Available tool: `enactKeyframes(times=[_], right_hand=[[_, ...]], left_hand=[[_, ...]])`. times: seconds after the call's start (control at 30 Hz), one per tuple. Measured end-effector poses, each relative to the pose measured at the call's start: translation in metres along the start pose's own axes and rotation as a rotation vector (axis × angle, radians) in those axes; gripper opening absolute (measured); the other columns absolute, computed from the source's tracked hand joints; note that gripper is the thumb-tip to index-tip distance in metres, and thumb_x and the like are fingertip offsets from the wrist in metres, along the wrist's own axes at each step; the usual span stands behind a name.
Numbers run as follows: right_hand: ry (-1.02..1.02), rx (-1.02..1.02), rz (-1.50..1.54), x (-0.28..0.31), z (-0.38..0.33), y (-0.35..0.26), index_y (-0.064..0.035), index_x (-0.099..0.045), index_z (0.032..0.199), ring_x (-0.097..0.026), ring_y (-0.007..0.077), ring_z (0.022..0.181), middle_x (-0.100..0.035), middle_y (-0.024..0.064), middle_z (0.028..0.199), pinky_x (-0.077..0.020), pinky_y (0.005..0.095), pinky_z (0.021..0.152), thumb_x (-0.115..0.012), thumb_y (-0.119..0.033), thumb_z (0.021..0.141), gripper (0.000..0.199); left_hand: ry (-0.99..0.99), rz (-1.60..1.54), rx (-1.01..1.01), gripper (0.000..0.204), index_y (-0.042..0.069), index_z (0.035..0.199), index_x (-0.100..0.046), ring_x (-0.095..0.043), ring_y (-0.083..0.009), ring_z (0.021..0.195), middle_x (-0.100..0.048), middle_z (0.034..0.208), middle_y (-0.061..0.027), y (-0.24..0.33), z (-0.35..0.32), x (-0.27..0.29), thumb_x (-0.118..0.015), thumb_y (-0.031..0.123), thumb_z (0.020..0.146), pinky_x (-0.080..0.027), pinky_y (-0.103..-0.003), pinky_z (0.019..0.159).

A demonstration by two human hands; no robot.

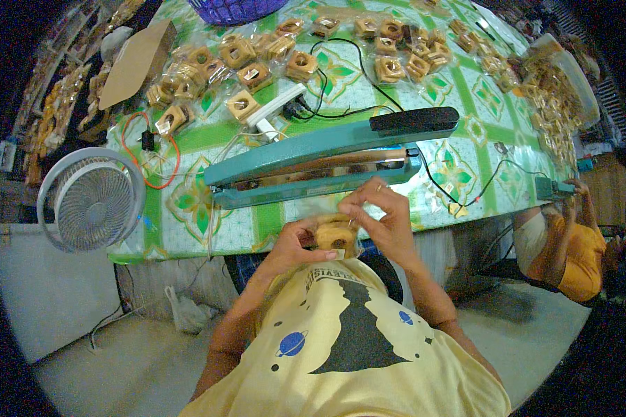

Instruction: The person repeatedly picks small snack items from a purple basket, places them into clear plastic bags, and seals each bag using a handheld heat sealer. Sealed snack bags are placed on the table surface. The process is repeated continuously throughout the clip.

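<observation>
Close in front of my shirt, a small yellowish wooden block (336, 236) with a round dark hole sits inside a clear plastic bag. My left hand (289, 247) is closed round its left side, the thumb lying along the near face. On the right, my right hand (386, 215) pinches the upper part of the bag with thumb and fingers; the film there is hard to make out. Just beyond both hands lies a teal impulse sealer (292, 150) with a black handle, its long arm raised a little over the sealing strip.
Many bagged wooden blocks (238, 52) lie in heaps across the table's far side. A white power strip (278, 104) with cables sits behind the sealer. A round fan (94, 198) stands at the left edge, a purple basket (236, 8) at the back. Another person (570, 250) works at right.
</observation>
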State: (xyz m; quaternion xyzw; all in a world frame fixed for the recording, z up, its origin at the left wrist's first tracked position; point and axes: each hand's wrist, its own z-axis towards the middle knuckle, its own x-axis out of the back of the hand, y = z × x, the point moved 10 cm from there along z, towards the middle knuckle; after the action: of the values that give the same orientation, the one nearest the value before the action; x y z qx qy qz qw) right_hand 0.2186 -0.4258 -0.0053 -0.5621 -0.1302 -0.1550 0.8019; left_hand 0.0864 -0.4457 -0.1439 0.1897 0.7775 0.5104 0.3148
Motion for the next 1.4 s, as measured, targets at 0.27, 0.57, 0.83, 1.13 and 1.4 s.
enactKeyframes(times=[0.27, 0.57, 0.83, 1.13, 1.4], right_hand=[[0.172, 0.467, -0.644, 0.079, 0.094, -0.072, -0.0062, -0.065, 0.081, -0.061, 0.0318, 0.078, -0.063, 0.0099, 0.079, -0.0492, 0.0410, 0.069, -0.068, -0.013, 0.082, 0.008], [-0.508, -0.128, -0.612, 0.042, 0.129, 0.076, -0.0015, -0.069, 0.084, -0.064, 0.0403, 0.076, -0.067, 0.0204, 0.080, -0.0502, 0.0482, 0.073, -0.055, -0.043, 0.091, 0.044], [-0.490, -0.294, -0.443, 0.035, 0.109, 0.130, 0.0003, -0.068, 0.084, -0.063, 0.0398, 0.077, -0.066, 0.0226, 0.080, -0.0488, 0.0472, 0.075, -0.059, -0.039, 0.088, 0.040], [-0.464, -0.350, -0.517, 0.039, 0.107, 0.133, -0.0011, -0.068, 0.093, -0.065, 0.0326, 0.082, -0.068, 0.0179, 0.088, -0.0495, 0.0396, 0.076, -0.063, -0.040, 0.087, 0.040], [-0.428, -0.362, -0.580, 0.042, 0.107, 0.131, -0.0018, -0.069, 0.091, -0.065, 0.0312, 0.080, -0.068, 0.0167, 0.087, -0.0497, 0.0404, 0.073, -0.062, -0.039, 0.087, 0.038]], left_hand=[[0.276, -0.124, 0.110, 0.036, 0.006, 0.109, -0.067, -0.059, -0.0059, 0.080, -0.068, 0.091, 0.0012, -0.004, 0.033, 0.018, -0.073, 0.029, 0.083, -0.047, -0.024, 0.072], [0.381, -0.326, 0.132, 0.045, 0.001, 0.108, -0.065, -0.067, -0.0132, 0.085, -0.068, 0.096, -0.0053, 0.011, 0.035, 0.027, -0.070, 0.039, 0.085, -0.056, -0.031, 0.081], [0.390, -0.380, 0.165, 0.041, 0.002, 0.110, -0.065, -0.068, -0.0157, 0.091, -0.069, 0.102, -0.0088, 0.004, 0.033, 0.023, -0.068, 0.036, 0.088, -0.056, -0.032, 0.084], [0.419, -0.407, 0.189, 0.036, 0.003, 0.109, -0.065, -0.068, -0.0145, 0.090, -0.070, 0.101, -0.0071, 0.005, 0.031, 0.022, -0.067, 0.032, 0.089, -0.057, -0.033, 0.083], [0.402, -0.459, 0.173, 0.032, 0.003, 0.107, -0.066, -0.069, -0.0160, 0.089, -0.070, 0.099, -0.0074, 0.005, 0.031, 0.022, -0.066, 0.030, 0.090, -0.058, -0.035, 0.083]])
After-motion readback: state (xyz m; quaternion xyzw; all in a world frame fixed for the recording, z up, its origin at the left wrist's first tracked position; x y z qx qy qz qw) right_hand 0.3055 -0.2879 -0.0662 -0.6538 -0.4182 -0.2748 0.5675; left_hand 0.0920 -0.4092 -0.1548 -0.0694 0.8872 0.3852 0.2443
